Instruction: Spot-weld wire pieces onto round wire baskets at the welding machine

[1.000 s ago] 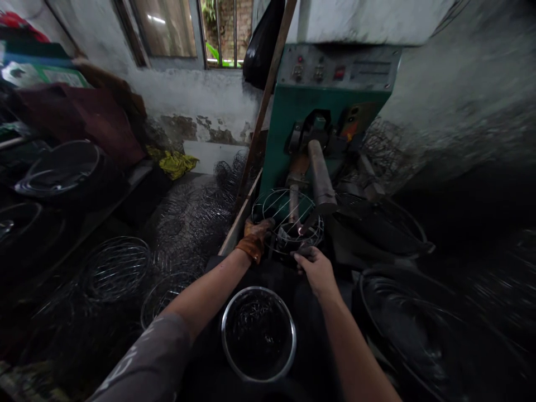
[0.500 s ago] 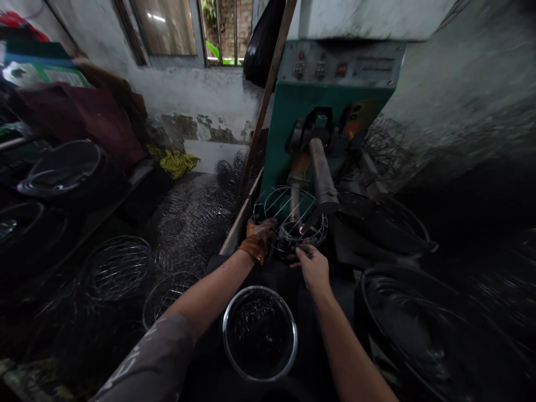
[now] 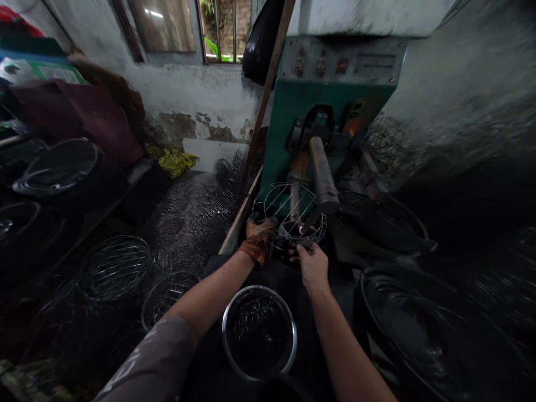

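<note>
My left hand [image 3: 259,234], in a dirty orange-brown work glove, is closed on the left rim of a round wire rack [image 3: 274,202] with parallel bars. The rack sits at the electrodes [image 3: 301,228] of a green spot welding machine [image 3: 281,128], its near right part by their tips. My bare right hand [image 3: 310,259] is at the rack's near edge, fingers pinched together. What lies between those fingertips is too small and dark to make out. Below the hands stands a round metal-rimmed bowl [image 3: 225,335] with short bits of wire inside.
Finished-looking wire racks [image 3: 115,268] are stacked at the left, beside a heap of wire pieces [image 3: 188,209]. Large dark basins [image 3: 368,279] stand at the right. A wooden post [image 3: 268,100] leans left of the machine. A yellow cloth [image 3: 173,161] lies by the wall.
My right hand has shifted slightly at the rack's near edge, its fingers closer to the rim. The left hand and the rack stay nearly in place.
</note>
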{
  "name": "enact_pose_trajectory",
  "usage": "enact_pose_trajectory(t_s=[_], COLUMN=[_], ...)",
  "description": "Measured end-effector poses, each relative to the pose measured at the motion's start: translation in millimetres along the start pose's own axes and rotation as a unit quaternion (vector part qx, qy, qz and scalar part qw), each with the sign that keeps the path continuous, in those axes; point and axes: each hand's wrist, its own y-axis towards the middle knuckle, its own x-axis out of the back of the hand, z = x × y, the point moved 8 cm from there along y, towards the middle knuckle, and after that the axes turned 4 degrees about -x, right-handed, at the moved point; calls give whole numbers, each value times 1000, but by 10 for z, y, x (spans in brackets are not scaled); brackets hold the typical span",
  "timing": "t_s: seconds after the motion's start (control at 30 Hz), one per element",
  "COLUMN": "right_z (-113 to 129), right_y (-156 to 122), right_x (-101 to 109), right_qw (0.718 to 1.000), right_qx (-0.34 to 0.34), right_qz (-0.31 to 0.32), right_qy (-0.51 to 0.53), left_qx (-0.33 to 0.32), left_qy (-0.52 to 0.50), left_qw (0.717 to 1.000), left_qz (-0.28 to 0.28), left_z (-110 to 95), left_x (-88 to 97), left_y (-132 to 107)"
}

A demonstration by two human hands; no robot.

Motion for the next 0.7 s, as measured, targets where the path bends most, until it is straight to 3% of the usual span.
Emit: enact_pose_trajectory(t_s=[0.13, 0.43, 0.7], right_z=[6, 29, 33], right_y=[-4, 21, 104], right_x=[-2, 19, 36], right_qw=[996, 996, 992], right_qx=[35, 18, 29], right_qz=[18, 29, 26], right_qy=[-83, -81, -118], left_qx=[15, 56, 24], left_qy=[-17, -5, 12], left_qw=[1000, 998, 1000], left_qz=[-13, -12, 14], left_z=[-12, 140, 300], left_x=[14, 6, 30], left_y=[-18, 65, 311])
